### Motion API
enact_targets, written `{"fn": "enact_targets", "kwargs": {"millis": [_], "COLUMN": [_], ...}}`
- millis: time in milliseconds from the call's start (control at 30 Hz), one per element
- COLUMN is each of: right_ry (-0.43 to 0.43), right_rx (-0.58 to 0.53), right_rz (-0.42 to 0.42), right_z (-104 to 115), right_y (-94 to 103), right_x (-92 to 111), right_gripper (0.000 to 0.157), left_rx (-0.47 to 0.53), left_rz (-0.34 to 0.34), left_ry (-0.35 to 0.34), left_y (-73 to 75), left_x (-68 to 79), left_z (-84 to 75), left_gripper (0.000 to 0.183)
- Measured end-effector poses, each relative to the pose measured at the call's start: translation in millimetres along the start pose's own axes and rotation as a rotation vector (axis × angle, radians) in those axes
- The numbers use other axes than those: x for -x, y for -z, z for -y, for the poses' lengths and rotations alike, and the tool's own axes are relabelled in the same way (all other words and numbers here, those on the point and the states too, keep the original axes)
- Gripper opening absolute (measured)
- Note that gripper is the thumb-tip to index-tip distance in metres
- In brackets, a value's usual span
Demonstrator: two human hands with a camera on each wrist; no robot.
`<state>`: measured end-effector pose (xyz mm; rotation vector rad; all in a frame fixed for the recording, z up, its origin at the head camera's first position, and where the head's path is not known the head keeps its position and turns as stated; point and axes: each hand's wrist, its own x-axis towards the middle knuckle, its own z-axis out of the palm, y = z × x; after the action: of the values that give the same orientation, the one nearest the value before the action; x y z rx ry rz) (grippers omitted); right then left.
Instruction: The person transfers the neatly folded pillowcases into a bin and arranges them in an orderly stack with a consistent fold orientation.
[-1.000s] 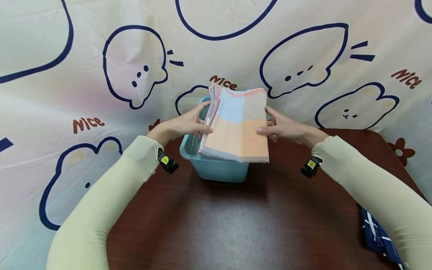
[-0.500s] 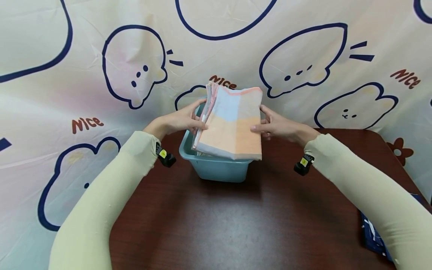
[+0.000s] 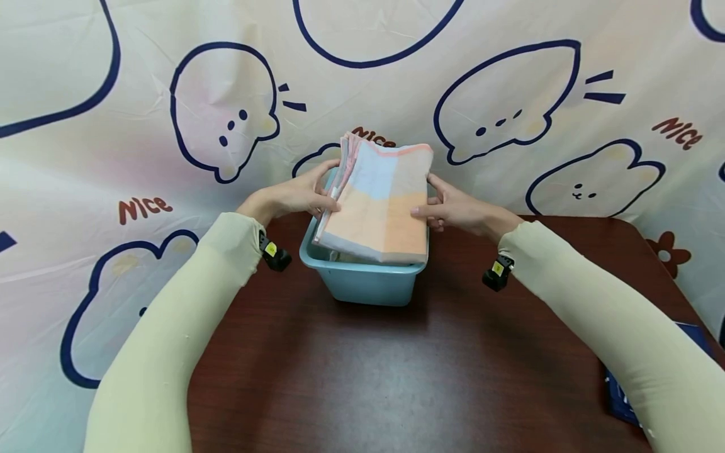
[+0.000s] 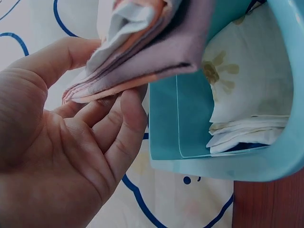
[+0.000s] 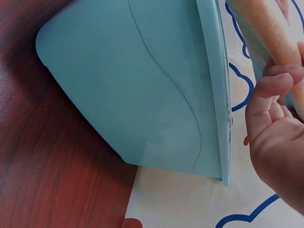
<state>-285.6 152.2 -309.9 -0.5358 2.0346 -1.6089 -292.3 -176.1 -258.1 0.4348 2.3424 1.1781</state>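
Note:
Both hands hold a folded cloth [image 3: 385, 201] with orange, beige, pale blue and grey blocks, tilted above a light blue plastic basin [image 3: 365, 283]. The left hand [image 3: 297, 194] grips its left folded edge, thumb on the front face. At the opposite edge, the right hand [image 3: 461, 207] pinches the cloth between thumb and fingers. The left wrist view shows the cloth's stacked layers [image 4: 137, 71] between thumb and fingers. Inside the basin lies a folded white cloth [image 4: 251, 71] with a yellowish-brown flower print. In the right wrist view, the right hand [image 5: 280, 114] curls at the cloth's edge, outside the basin wall [image 5: 133, 85].
The basin stands on a dark reddish-brown table [image 3: 362, 377] against a pale curtain [image 3: 362, 94] printed with blue cartoon outlines. A dark blue cloth item [image 3: 620, 399] lies at the table's right, partly hidden by the right sleeve [image 3: 612, 327].
Both hands have carried the folded cloth a little to the left, bringing it more fully over the basin. The basin has stayed in place.

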Motion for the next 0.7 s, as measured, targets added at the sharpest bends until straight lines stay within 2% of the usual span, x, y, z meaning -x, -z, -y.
{"fn": "enact_targets", "kwargs": {"millis": [333, 700], "right_ry": [-0.015, -0.019], "right_rx": [-0.004, 0.009], "right_rz": [-0.001, -0.009], "right_z": [1.5, 0.2], "right_y": [-3.5, -3.3], "right_x": [-5.4, -13.4], "right_gripper": [0.081, 0.074], "left_rx": [0.003, -0.017], "left_rz": [0.024, 0.012], "left_ry": [0.004, 0.028], "left_y": [4.7, 7.5], "left_x": [-4.5, -9.4], "left_z": [5.2, 8.8], "left_gripper": [0.095, 0.096]}}
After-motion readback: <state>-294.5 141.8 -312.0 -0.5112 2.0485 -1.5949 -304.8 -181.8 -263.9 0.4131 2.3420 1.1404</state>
